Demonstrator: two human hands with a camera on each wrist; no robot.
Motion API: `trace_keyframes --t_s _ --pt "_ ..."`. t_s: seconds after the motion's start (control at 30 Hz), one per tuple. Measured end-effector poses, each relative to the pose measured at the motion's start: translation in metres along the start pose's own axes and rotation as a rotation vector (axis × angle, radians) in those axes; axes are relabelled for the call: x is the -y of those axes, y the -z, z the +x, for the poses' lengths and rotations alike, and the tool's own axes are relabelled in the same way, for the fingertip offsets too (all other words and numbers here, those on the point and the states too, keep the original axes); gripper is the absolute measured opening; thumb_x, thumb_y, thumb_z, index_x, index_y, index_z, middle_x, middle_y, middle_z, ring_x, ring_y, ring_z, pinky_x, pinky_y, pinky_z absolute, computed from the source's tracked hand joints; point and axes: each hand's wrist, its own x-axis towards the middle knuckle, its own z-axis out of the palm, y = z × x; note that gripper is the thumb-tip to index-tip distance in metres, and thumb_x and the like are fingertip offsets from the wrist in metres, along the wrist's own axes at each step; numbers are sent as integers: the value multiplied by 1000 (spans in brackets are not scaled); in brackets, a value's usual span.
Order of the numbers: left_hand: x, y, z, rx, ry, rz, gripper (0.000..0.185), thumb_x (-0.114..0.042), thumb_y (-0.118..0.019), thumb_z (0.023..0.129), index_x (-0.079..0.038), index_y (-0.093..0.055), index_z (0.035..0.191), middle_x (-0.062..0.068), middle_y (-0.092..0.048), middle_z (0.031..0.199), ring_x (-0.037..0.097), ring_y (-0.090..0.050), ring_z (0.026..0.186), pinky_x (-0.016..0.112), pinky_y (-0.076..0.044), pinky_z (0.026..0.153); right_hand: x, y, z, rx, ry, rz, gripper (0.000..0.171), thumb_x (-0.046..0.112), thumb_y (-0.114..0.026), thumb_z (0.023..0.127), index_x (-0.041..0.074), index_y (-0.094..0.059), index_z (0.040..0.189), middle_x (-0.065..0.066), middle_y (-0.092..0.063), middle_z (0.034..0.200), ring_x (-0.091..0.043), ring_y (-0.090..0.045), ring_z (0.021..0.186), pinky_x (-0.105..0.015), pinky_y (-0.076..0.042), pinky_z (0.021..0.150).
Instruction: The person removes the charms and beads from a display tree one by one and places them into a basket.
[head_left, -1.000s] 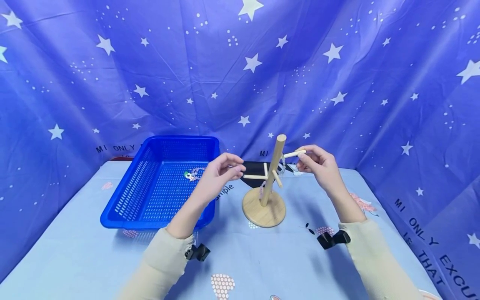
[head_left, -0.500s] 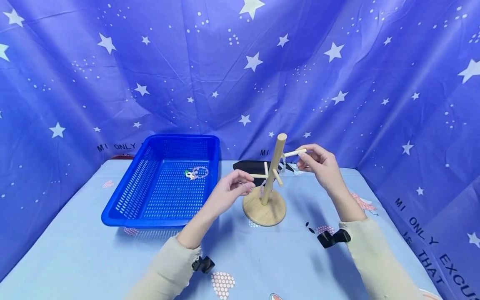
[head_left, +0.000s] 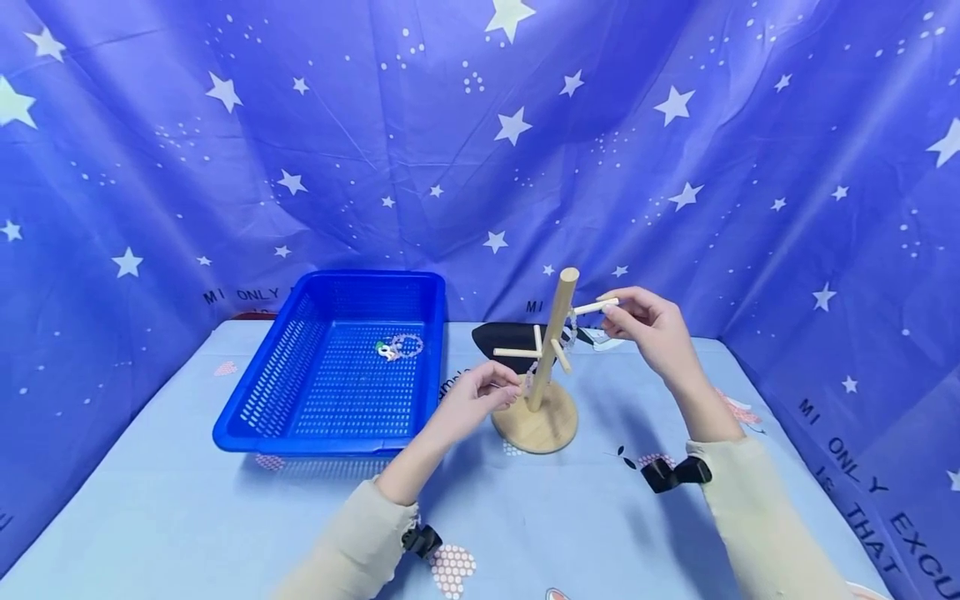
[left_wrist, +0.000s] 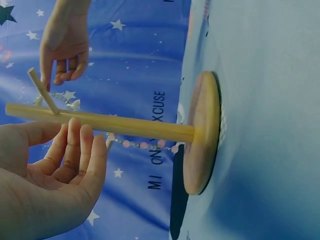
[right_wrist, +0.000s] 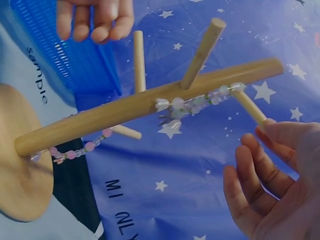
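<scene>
A wooden peg stand [head_left: 552, 333] rises from a round base [head_left: 537, 427] on the blue tablecloth. A pale bead bracelet [head_left: 572, 330] hangs on its upper right peg [head_left: 595, 307], shown close in the right wrist view [right_wrist: 195, 102]. A pink bead string [right_wrist: 80, 150] hangs lower by the pole [left_wrist: 145, 145]. My right hand [head_left: 619, 315] touches that peg's tip with relaxed fingers [right_wrist: 250, 165]. Lower down, my left hand [head_left: 501, 390] hovers beside the pole above the base, its fingers [left_wrist: 75, 145] loosely curved and holding nothing.
A blue mesh basket [head_left: 255, 417] stands left of the stand, with a bead bracelet [head_left: 401, 346] lying in it. A black flat item [head_left: 501, 335] lies behind the stand. Starry blue cloth walls close in the table at the back and both sides.
My left hand has dropped from the level of the left peg down toward the stand's base. My right hand has stayed at the upper right peg's tip.
</scene>
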Motion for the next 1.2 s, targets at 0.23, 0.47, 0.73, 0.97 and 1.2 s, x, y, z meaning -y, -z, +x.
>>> trace_keyframes --t_s 0.23,0.47,0.73,0.97,1.2 --pt "8 -10 2 -32 -19 4 21 -9 -62 96 5 -63 112 24 -67 109 14 -64 85 44 -59 86 11 -1 -10 -87 63 -64 29 12 -66 96 -2 -61 122 19 -69 80 0 -67 71 -14 -57 70" --pt "12 -15 4 -109 -28 31 18 -8 -62 95 3 -64 110 22 -69 107 25 -66 91 23 -55 80 24 -11 -29 -48 93 -244 17 18 -67 96 5 -67 107 4 -71 87 -4 -65 74 -15 -54 66" --pt "17 -19 4 -149 -23 25 19 -8 -60 97 2 -63 113 21 -69 116 32 -66 104 25 -54 87 36 -29 -40 177 19 -334 31 28 -73 91 8 -67 114 -5 -74 97 -11 -69 86 -28 -60 79" --pt "21 -18 4 -163 -17 37 21 -9 -59 97 1 -63 115 21 -68 118 34 -65 109 32 -54 94 40 -38 -41 214 -39 -354 32 23 -75 90 4 -68 115 -9 -75 99 -19 -72 91 -31 -60 83" --pt "24 -17 3 -160 -54 28 21 -5 -59 96 4 -63 115 23 -67 120 37 -64 112 42 -54 98 38 -33 -41 234 -15 -297 27 15 -74 90 1 -71 113 -12 -76 101 -17 -73 89 -21 -59 79"
